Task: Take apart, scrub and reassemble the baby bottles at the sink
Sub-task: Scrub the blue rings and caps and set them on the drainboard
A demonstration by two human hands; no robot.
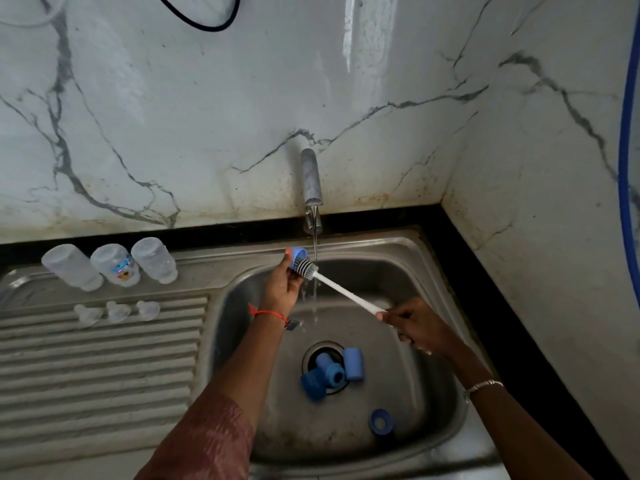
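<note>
- White, grey-veined marble walls [173, 116] corner a black counter [485, 271] holding a stainless steel sink [398, 244]; its metal tap [311, 181] is running.
- Ribbed drainboard [104, 358]: three upturned clear plastic bottles [116, 265], three clear teats [117, 310].
- Basin: overlapping blue caps and collars [353, 363] on the drain, too heaped to count; one blue ring [380, 421] apart.
- My left hand [282, 289] pinches a blue cap [298, 253] beside the stream; my right hand [415, 329] grips the white bristle brush [346, 292], head at the cap's mouth.

A steel sink [446, 459] has a ribbed drainboard [104, 368] on the left and a basin [235, 323] on the right. Three clear bottles [116, 265] stand mouth down, side by side, along the drainboard's back edge. Three clear nipples [117, 310] lie in a row just in front of them. Blue caps [353, 363] cluster over the basin's drain [313, 351], and a blue ring [380, 421] lies apart, toward the front right corner
</note>
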